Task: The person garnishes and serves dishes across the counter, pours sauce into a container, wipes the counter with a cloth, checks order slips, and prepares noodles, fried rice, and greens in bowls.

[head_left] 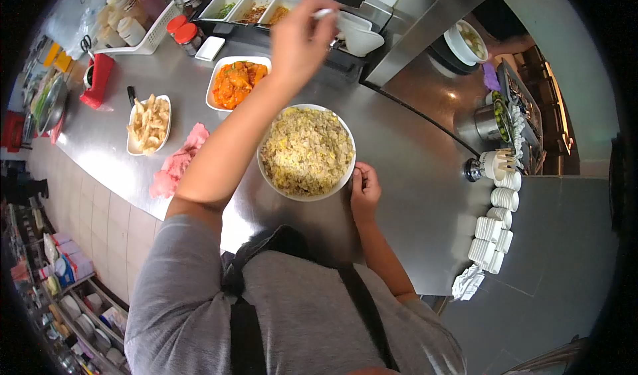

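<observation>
A round white plate (261,169) heaped with fried rice (307,150) sits on the steel counter in front of me. My right hand (365,190) is closed at the plate's right rim, fingers curled against it. Reaching up over the far side of the counter, my left hand (304,41) is closed around a shiny metal utensil (324,14). That hand is slightly blurred, so the utensil's kind is unclear. Close by are white containers of toppings (252,9) and a white scoop-like piece (362,40). Under the left forearm stands a white dish of orange saucy food (236,82).
A dish of pale fried pieces (151,124) and a pink cloth (181,163) lie left. Red-lidded jars (187,36) and a bottle basket (156,37) stand behind. Stacked white cups (505,199) line the right edge. A soup bowl (465,44) sits beyond the metal post (425,36).
</observation>
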{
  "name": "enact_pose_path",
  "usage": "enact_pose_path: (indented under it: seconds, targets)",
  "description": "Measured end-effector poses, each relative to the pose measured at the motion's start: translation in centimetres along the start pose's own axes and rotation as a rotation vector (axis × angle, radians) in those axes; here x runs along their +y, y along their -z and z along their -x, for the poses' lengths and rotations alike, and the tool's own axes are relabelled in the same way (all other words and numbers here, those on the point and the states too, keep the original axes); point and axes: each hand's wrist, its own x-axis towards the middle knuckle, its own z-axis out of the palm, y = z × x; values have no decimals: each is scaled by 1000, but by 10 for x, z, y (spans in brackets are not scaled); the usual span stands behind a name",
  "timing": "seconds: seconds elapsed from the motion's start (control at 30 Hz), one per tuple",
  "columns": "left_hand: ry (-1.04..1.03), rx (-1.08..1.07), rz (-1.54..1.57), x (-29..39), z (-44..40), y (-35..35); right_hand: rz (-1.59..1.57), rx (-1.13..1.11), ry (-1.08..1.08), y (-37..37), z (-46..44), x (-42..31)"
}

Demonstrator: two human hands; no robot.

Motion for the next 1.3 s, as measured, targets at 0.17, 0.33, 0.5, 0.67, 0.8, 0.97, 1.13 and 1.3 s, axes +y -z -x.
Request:
enact_pose_path:
  seconds: [0.17, 0.33, 0.5, 0.67, 0.8, 0.97, 1.13, 1.3]
  targets:
    - [723, 220, 470, 30, 82, 132, -44, 19, 89, -3, 0, 5]
    - [1100, 47, 1090, 61, 191, 178, -158, 8, 106, -2, -12, -2]
    - [1204, -123, 747, 82, 209, 165, 188, 31, 560, -32, -112, -93]
    - [1059, -189, 444, 85, 187, 161, 663, -36, 587, -103, -236, -125]
    - [997, -105, 385, 85, 188, 179, 760, -221, 444, -112, -266, -137]
    - [1048, -50, 307, 79, 203, 204, 527, -59, 660, -101, -265, -149]
    - [1049, -42, 271, 79, 199, 208, 422, -113, 820, -124, -237, -179]
    - [1036, -54, 259, 82, 194, 209, 617, -273, 902, -166, -249, -157]
